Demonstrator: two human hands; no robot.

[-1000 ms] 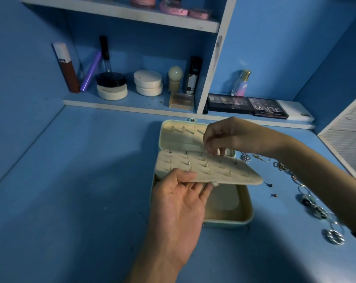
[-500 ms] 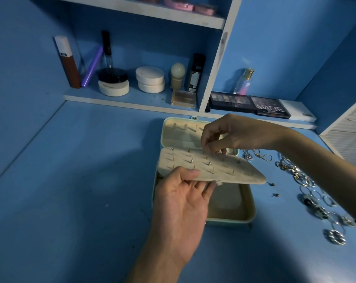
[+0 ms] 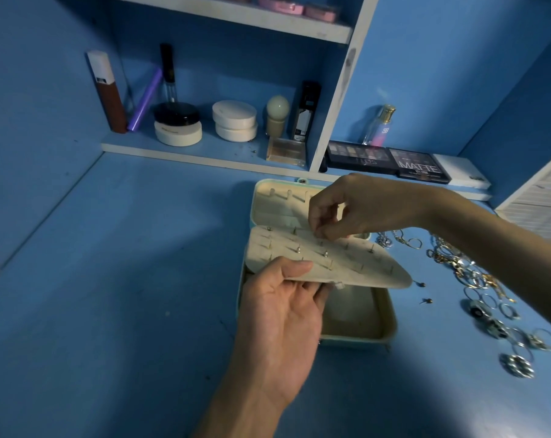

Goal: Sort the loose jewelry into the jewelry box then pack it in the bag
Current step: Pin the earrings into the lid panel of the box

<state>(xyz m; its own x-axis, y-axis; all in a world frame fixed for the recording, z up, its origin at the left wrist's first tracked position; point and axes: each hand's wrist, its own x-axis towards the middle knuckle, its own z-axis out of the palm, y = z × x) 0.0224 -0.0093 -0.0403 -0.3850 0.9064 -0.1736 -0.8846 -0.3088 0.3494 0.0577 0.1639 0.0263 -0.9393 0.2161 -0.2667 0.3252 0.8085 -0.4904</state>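
An open pale-green jewelry box [image 3: 384,330] lies on the blue desk. Its cream earring panel [image 3: 356,263] is lifted over the tray, with several studs stuck in it. My left hand [image 3: 280,314] holds the panel's near edge, thumb on top and fingers beneath. My right hand [image 3: 350,210] hovers at the panel's far edge, thumb and fingertips pinched on something tiny that I cannot make out. Loose rings and chains [image 3: 476,279] lie on the desk to the right, and two small studs [image 3: 424,292] sit beside the box.
A low shelf behind the box carries cosmetics: round compacts [image 3: 234,120], tubes, a perfume bottle [image 3: 380,126] and eyeshadow palettes [image 3: 419,165]. A white louvred panel [image 3: 542,200] stands at the right edge. No bag is in view.
My right hand's pinched fingers have shifted slightly along the far edge of the panel. My left hand keeps the same hold on the panel.
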